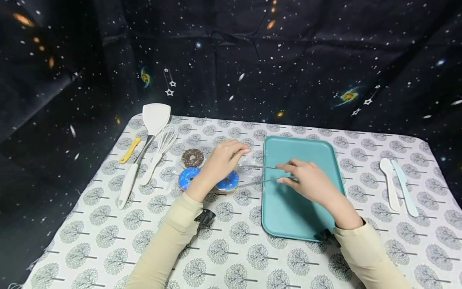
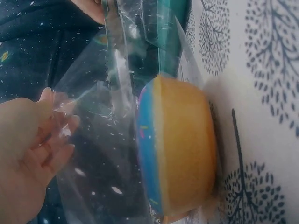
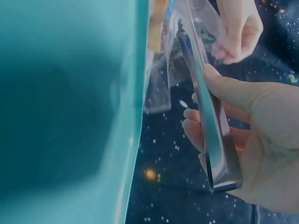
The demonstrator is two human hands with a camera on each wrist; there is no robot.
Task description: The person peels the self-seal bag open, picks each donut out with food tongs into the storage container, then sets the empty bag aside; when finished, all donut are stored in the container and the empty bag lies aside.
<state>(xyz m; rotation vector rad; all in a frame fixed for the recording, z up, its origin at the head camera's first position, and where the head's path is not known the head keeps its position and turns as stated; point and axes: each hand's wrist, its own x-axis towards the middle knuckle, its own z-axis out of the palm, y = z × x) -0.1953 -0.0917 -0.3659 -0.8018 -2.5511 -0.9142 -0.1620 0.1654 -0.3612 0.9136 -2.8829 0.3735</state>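
My left hand [image 1: 221, 162] pinches the edge of a clear plastic bag [image 2: 93, 135], lifting its film above the donuts. Inside the bag lie a brown speckled donut [image 1: 193, 157] and two blue-iced ones, the left [image 1: 188, 177] and the right [image 1: 228, 181] partly hidden by my left hand and wrist. In the left wrist view a blue donut [image 2: 184, 144] shows its tan side. Over the tray, my right hand [image 1: 308, 180] holds metal tongs [image 3: 215, 140] between thumb and fingers. Their two arms stand apart and point left, with the tips at the bag's opening beside the right blue donut.
A teal tray [image 1: 303, 226] lies beneath my right hand. To the left are a white spatula [image 1: 156, 117], a whisk [image 1: 159, 154] and a yellow-handled tool [image 1: 130, 150]. A white spoon [image 1: 389, 182] and a pale blue knife [image 1: 405, 188] lie at the right.
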